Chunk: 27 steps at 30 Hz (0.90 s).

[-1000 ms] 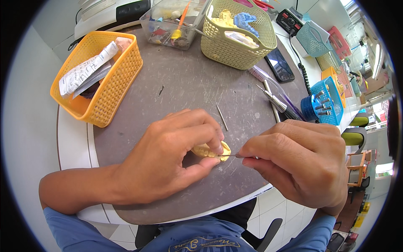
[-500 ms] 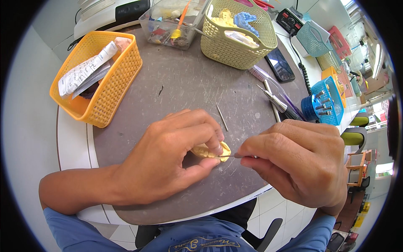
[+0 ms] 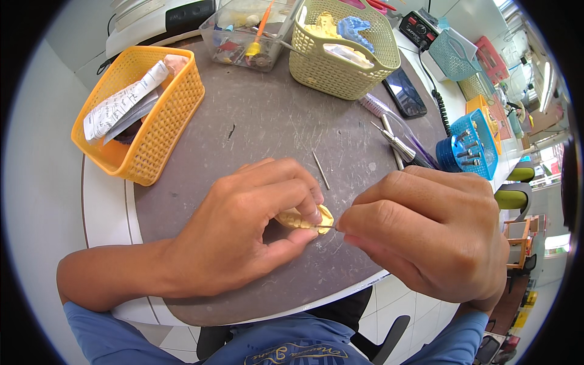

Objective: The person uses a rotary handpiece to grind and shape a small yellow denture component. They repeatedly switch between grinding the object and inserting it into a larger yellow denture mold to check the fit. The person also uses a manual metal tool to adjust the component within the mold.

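A yellow plaster dental cast [image 3: 291, 219] rests on the dark worktop, partly covered by my fingers. My left hand [image 3: 258, 222] grips it, thumb on the near side and fingers over the top. From the right, my right hand [image 3: 420, 228] pinches a thin metal wire-like piece [image 3: 327, 227], whose other end lies along the cast by my left thumb and fingertip. Most of this piece is hidden inside the right hand, so its full shape cannot be told. Beyond the cast lies a short, slim metal rod [image 3: 320, 170].
An orange basket [image 3: 167, 125] with papers stands at left. At the back are a clear plastic box [image 3: 243, 55] of small parts and a green basket [image 3: 340, 76] holding yellow and blue casts. To the right lie a phone [image 3: 404, 92], a handpiece [image 3: 395, 143] and a blue bur holder [image 3: 449, 155].
My right hand has moved slightly left, closer to the cast, and its fingers have turned a little. The left hand and the cast stay in nearly the same place.
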Motion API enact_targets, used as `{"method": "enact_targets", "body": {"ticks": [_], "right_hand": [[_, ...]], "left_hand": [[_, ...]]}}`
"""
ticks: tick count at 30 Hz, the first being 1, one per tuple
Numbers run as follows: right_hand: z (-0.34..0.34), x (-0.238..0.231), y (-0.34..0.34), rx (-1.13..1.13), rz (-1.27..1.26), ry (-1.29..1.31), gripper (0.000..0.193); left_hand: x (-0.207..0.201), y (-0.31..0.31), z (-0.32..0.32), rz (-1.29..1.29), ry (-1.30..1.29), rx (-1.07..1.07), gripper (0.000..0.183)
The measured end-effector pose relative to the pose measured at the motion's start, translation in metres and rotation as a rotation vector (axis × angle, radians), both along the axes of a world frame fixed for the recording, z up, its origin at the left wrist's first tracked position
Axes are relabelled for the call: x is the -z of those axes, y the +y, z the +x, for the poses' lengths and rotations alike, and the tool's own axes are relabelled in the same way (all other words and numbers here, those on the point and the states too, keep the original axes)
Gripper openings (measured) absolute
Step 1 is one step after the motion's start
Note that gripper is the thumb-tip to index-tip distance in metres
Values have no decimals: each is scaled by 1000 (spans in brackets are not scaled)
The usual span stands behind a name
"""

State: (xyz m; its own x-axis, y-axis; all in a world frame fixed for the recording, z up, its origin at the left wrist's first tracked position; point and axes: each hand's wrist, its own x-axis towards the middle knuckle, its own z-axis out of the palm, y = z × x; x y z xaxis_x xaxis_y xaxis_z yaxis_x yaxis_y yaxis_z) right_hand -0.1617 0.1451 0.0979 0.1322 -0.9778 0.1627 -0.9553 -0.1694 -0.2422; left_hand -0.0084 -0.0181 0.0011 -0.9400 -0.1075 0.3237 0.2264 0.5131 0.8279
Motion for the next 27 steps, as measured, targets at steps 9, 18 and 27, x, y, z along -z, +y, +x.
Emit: {"method": "enact_targets", "body": {"ticks": [9, 18, 27], "right_hand": [[-3, 3, -3, 141, 45, -20, 35], [0, 6, 0, 103, -64, -11, 27], [-5, -4, 11, 204, -156, 23, 26]], "left_hand": [[3, -1, -1, 22, -13, 10, 21], [-1, 0, 1, 8, -25, 2, 21], [2, 0, 2, 19, -34, -9, 19]]}}
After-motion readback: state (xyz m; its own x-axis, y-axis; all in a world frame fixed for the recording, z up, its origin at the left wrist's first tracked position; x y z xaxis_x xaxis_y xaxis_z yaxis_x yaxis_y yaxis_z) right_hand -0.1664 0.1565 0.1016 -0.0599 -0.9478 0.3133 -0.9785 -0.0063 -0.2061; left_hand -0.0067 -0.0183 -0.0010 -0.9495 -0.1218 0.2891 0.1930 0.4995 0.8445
